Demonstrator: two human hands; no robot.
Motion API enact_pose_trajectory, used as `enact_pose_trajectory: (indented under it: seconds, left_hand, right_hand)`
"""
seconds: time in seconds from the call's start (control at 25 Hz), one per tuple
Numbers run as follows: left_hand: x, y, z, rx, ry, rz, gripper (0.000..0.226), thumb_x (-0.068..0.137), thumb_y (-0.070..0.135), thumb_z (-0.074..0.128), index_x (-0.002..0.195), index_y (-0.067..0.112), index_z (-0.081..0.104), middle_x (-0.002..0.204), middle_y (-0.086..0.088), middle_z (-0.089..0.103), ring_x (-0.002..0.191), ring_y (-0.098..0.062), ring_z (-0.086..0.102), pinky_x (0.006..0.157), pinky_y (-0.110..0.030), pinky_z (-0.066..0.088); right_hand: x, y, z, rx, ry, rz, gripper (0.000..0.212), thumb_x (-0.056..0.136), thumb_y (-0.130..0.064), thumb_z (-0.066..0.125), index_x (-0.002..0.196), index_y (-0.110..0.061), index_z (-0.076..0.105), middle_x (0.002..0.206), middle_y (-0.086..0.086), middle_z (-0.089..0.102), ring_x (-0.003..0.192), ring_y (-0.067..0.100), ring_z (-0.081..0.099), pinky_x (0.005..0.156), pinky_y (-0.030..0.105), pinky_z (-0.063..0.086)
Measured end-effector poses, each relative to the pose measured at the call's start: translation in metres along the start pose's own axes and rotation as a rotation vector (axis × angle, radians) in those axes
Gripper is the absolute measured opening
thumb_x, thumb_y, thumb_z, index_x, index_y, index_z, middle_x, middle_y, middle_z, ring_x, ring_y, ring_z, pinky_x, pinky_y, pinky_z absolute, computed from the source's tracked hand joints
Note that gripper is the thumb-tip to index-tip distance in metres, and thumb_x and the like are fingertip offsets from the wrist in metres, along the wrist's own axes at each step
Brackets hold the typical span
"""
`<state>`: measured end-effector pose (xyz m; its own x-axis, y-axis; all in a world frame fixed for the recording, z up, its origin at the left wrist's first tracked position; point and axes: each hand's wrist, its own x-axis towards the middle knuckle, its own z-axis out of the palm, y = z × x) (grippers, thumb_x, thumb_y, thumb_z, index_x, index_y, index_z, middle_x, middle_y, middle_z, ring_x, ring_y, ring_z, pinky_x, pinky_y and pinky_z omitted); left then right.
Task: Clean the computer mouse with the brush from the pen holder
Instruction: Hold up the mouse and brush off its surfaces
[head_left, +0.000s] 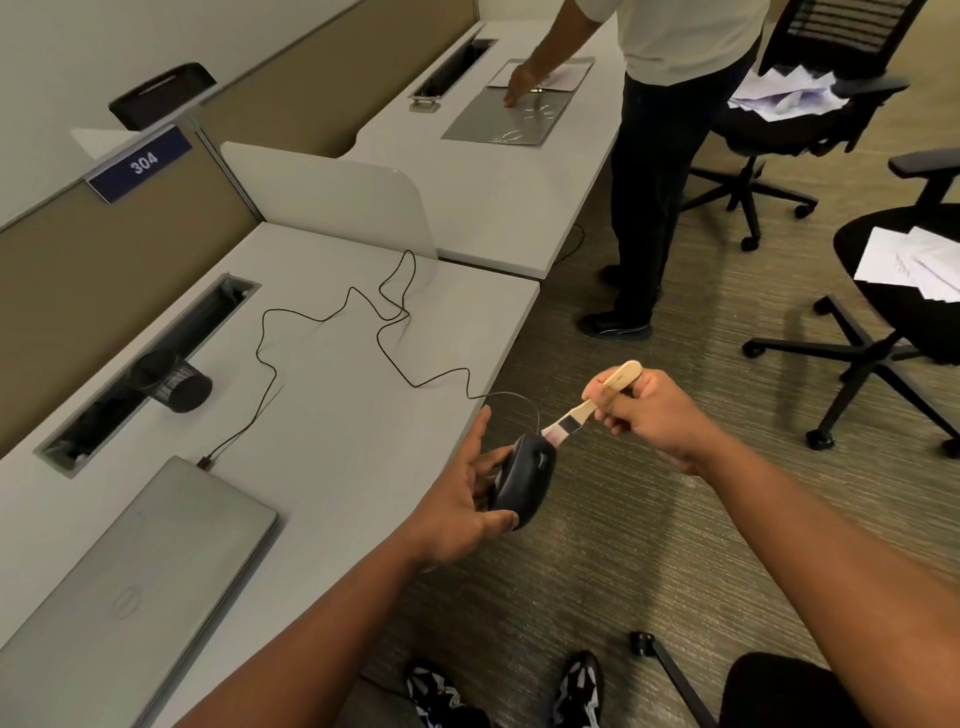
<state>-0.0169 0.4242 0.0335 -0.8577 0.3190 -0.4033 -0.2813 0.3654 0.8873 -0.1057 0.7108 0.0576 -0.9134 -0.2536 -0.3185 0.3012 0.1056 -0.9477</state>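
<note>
My left hand (462, 499) grips a black wired computer mouse (524, 480), held in the air just off the desk's right edge. My right hand (649, 410) holds a small brush with a pale wooden handle (615, 382). Its bristles (553, 434) touch the top end of the mouse, where the cable leaves it. The black cable (322, 317) loops across the desk to a closed grey laptop (130, 587). A black mesh pen holder (174, 382) stands on the desk at the left, beside the cable slot.
The grey desk (337, 436) has a long cable slot (140, 364) along the partition. Another person (670, 156) stands at the far desk. Two black office chairs (883, 291) with papers on them stand on the carpet to the right.
</note>
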Motion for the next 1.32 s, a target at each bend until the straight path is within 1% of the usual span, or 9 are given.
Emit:
enact_pose_trajectory:
  seconds: [0.08, 0.32, 0.56, 0.64, 0.72, 0.88, 1.08, 1.2, 1.32]
  left_hand:
    - [0.000, -0.003, 0.002, 0.010, -0.005, -0.013, 0.134, 0.086, -0.002, 0.085, 0.156, 0.076, 0.000, 0.142, 0.044, 0.053, 0.144, -0.004, 0.047, 0.108, -0.035, 0.057]
    - [-0.002, -0.006, 0.003, 0.005, -0.047, -0.031, 0.136, 0.086, -0.003, 0.084, 0.150, 0.082, -0.002, 0.135, 0.052, 0.053, 0.120, 0.018, 0.060, 0.087, -0.017, 0.058]
    - [-0.005, -0.006, 0.004, 0.022, -0.077, -0.032, 0.135, 0.089, -0.004, 0.082, 0.161, 0.066, -0.007, 0.138, 0.051, 0.053, 0.121, 0.016, 0.061, 0.086, -0.015, 0.057]
    - [-0.005, -0.006, 0.003, 0.027, -0.069, -0.022, 0.135, 0.088, -0.004, 0.082, 0.158, 0.070, -0.007, 0.136, 0.054, 0.051, 0.119, 0.019, 0.061, 0.084, -0.014, 0.057]
    - [-0.005, -0.007, 0.001, 0.030, -0.058, -0.020, 0.135, 0.088, -0.002, 0.083, 0.154, 0.075, -0.006, 0.134, 0.056, 0.051, 0.117, 0.019, 0.061, 0.083, -0.015, 0.058]
    - [-0.005, -0.008, 0.003, 0.024, -0.044, -0.012, 0.134, 0.087, -0.002, 0.084, 0.156, 0.074, -0.001, 0.141, 0.046, 0.055, 0.127, 0.006, 0.064, 0.089, -0.023, 0.060]
    - [-0.005, -0.010, 0.006, 0.023, -0.041, -0.016, 0.135, 0.087, -0.003, 0.084, 0.147, 0.084, 0.000, 0.141, 0.045, 0.054, 0.126, 0.010, 0.062, 0.093, -0.024, 0.060]
    - [-0.005, -0.010, 0.008, 0.030, -0.036, -0.030, 0.134, 0.088, -0.002, 0.084, 0.152, 0.079, -0.001, 0.142, 0.043, 0.052, 0.126, 0.007, 0.062, 0.103, -0.032, 0.060]
    - [-0.003, -0.007, 0.008, 0.046, -0.038, -0.023, 0.134, 0.088, -0.002, 0.084, 0.148, 0.084, 0.000, 0.136, 0.048, 0.052, 0.121, 0.012, 0.063, 0.098, -0.026, 0.061]
  right_hand:
    - [0.000, -0.001, -0.001, 0.085, -0.023, 0.010, 0.011, 0.100, -0.018, 0.068, 0.097, -0.015, 0.078, 0.076, 0.003, 0.071, 0.067, 0.010, 0.061, 0.063, 0.025, 0.052]
    - [-0.003, 0.001, 0.003, 0.018, -0.055, 0.008, 0.012, 0.100, -0.018, 0.066, 0.104, -0.011, 0.076, 0.079, 0.003, 0.070, 0.069, 0.008, 0.062, 0.065, 0.024, 0.054]
    - [-0.003, 0.005, 0.016, -0.011, 0.071, -0.020, 0.010, 0.100, -0.021, 0.068, 0.103, -0.015, 0.076, 0.080, 0.002, 0.070, 0.072, 0.012, 0.061, 0.066, 0.025, 0.053]
    - [-0.004, 0.002, 0.016, 0.111, 0.099, -0.020, 0.017, 0.095, -0.029, 0.071, 0.104, -0.015, 0.076, 0.078, 0.001, 0.069, 0.071, 0.011, 0.061, 0.067, 0.026, 0.053]
    - [-0.005, -0.001, 0.015, 0.201, 0.022, -0.010, 0.028, 0.087, -0.036, 0.074, 0.103, -0.013, 0.076, 0.077, 0.001, 0.070, 0.070, 0.010, 0.061, 0.067, 0.026, 0.053]
    - [-0.008, -0.002, 0.014, -0.005, -0.096, -0.009, 0.016, 0.097, -0.025, 0.070, 0.104, -0.011, 0.075, 0.082, 0.005, 0.070, 0.073, 0.013, 0.061, 0.068, 0.027, 0.053]
    - [-0.012, -0.006, 0.019, 0.013, 0.096, -0.098, 0.013, 0.101, -0.024, 0.067, 0.102, -0.013, 0.073, 0.075, 0.002, 0.068, 0.067, 0.010, 0.059, 0.062, 0.022, 0.051]
    - [-0.014, -0.011, 0.027, 0.058, -0.008, -0.100, 0.017, 0.099, -0.029, 0.068, 0.100, -0.013, 0.074, 0.071, -0.001, 0.070, 0.063, 0.009, 0.061, 0.058, 0.020, 0.051]
    - [-0.014, -0.013, 0.036, -0.110, -0.020, -0.085, 0.015, 0.101, -0.028, 0.067, 0.096, -0.015, 0.074, 0.067, -0.004, 0.068, 0.061, 0.008, 0.059, 0.057, 0.022, 0.049]
